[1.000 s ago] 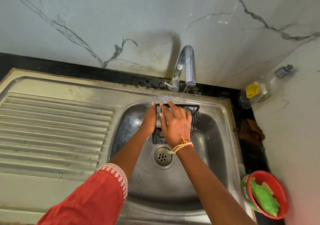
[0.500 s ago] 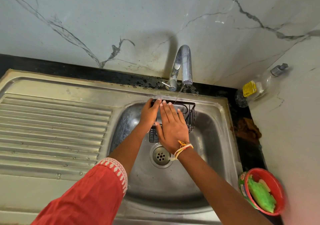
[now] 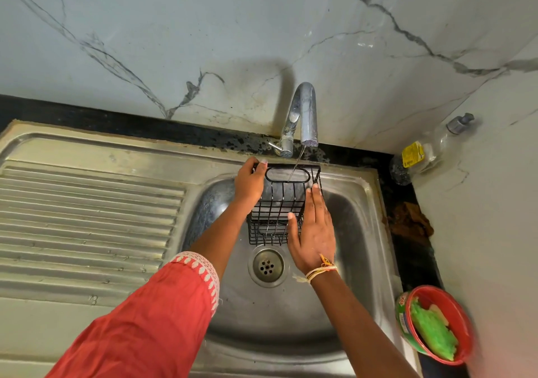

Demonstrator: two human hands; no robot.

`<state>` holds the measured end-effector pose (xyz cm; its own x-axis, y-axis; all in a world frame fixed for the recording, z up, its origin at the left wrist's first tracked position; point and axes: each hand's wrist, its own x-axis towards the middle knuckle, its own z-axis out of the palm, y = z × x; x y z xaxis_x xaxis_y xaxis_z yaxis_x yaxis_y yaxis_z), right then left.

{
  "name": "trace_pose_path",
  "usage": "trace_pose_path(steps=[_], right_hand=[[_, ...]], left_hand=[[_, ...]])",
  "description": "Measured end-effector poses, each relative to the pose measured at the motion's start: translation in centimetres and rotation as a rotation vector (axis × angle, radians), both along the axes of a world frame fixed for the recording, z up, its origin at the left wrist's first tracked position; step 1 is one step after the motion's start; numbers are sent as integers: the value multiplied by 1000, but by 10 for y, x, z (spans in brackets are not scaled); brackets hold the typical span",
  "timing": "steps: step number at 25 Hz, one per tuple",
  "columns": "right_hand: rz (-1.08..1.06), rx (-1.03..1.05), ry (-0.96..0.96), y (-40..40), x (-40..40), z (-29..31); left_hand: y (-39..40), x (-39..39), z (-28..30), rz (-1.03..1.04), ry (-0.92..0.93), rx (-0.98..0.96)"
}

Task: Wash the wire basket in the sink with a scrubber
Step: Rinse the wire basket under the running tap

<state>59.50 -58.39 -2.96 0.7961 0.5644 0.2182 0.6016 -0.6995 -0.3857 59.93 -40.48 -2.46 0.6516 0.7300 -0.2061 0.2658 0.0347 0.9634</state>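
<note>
A black wire basket (image 3: 279,203) is held over the steel sink (image 3: 358,232), under a thin stream of water from the tap (image 3: 304,115). My left hand (image 3: 250,182) grips the basket's upper left edge, thumb over the rim. My right hand (image 3: 316,232) lies with straight fingers against the basket's right side. A green scrubber (image 3: 433,331) sits in a red tub (image 3: 463,331) on the counter at the lower right, away from both hands.
A ribbed steel drainboard (image 3: 87,217) stretches to the left of the basin. The drain (image 3: 267,265) lies just below the basket. A clear bottle with a yellow label (image 3: 422,153) leans in the right corner, and a brown rag (image 3: 407,223) lies on the black counter.
My right hand has slid from on top of the basket to its right side, uncovering the wire grid. My left hand still holds the left edge. The basket has tilted up toward the tap.
</note>
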Motion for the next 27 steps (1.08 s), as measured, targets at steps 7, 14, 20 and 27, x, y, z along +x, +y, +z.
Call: trace_pose_path(steps=[7, 14, 20, 27], right_hand=[[-247, 504, 658, 14, 36, 7], [5, 414, 746, 43, 69, 21], [49, 247, 665, 73, 92, 30], [48, 20, 234, 59, 49, 14]], left_hand=[[0, -17, 15, -187, 213, 354], [30, -38, 34, -369, 333, -174], [28, -55, 32, -224, 117, -714], [23, -47, 23, -100, 119, -771]])
